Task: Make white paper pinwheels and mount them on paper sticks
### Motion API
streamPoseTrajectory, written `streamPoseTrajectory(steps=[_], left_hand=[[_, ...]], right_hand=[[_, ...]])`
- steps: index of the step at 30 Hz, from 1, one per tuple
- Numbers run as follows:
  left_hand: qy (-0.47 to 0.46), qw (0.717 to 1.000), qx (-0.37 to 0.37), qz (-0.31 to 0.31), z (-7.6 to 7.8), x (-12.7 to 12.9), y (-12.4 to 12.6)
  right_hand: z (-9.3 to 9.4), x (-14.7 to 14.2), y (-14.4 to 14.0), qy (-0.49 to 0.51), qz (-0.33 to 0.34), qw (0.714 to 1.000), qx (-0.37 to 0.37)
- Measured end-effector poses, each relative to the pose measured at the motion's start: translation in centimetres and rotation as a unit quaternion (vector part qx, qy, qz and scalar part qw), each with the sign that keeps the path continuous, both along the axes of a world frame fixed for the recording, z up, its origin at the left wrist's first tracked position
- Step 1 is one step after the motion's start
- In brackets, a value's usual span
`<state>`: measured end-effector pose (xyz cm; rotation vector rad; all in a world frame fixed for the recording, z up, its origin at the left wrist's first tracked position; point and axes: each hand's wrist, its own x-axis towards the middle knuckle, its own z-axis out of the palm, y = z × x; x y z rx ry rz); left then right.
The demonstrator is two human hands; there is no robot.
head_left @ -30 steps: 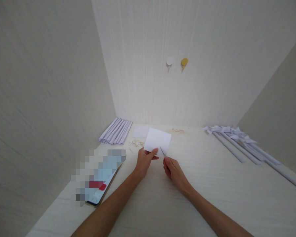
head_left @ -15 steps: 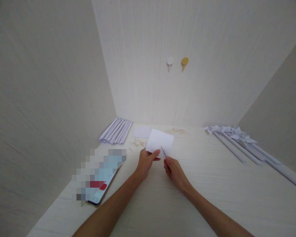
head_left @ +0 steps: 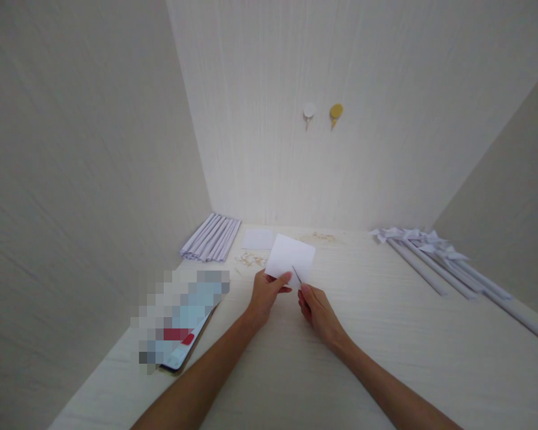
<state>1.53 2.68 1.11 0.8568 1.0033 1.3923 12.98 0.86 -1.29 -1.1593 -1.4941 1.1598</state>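
A square sheet of white paper point(head_left: 291, 254) is pinched at its lower left edge by my left hand point(head_left: 269, 292), thumb on top and fingers underneath. My right hand point(head_left: 317, 310) is closed around a pair of scissors point(head_left: 297, 275). One thin dark blade shows over the paper's lower part, pointing up and left; the handles are hidden in my fingers. Behind the held sheet, to its left, lies more white paper point(head_left: 256, 239) on the table. Small pale yellowish bits point(head_left: 251, 259) are scattered just in front of that paper.
Rolled white paper tubes point(head_left: 213, 239) lie side by side at back left. A phone point(head_left: 192, 334), partly blurred out, is left of my forearm. White paper pinwheels point(head_left: 430, 242) on sticks lie at right. Two hooks, white point(head_left: 309, 111) and gold point(head_left: 336, 111), are on the back wall point(head_left: 269, 155).
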Motion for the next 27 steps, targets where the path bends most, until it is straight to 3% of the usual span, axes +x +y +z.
streamPoseTrajectory(steps=[5, 11, 17, 27], left_hand=[[0.030, 0.999, 0.007, 0.015, -0.1, -0.5, 0.3], [0.058, 0.995, 0.065, 0.044, 0.5, -2.0, 1.1], [0.143, 0.988, 0.042, 0.036, 1.3, -3.2, 1.4], [-0.008, 0.998, 0.010, 0.055, 0.5, -3.3, 2.1]], right_hand=[[0.3, 0.0, -0.2, -0.008, -0.001, 1.000, -0.002], [0.2, 0.0, -0.1, -0.034, 0.005, 0.999, 0.004], [-0.3, 0.1, 0.1, -0.024, 0.019, 1.000, 0.000], [0.3, 0.0, 0.0, 0.050, 0.009, 0.998, -0.036]])
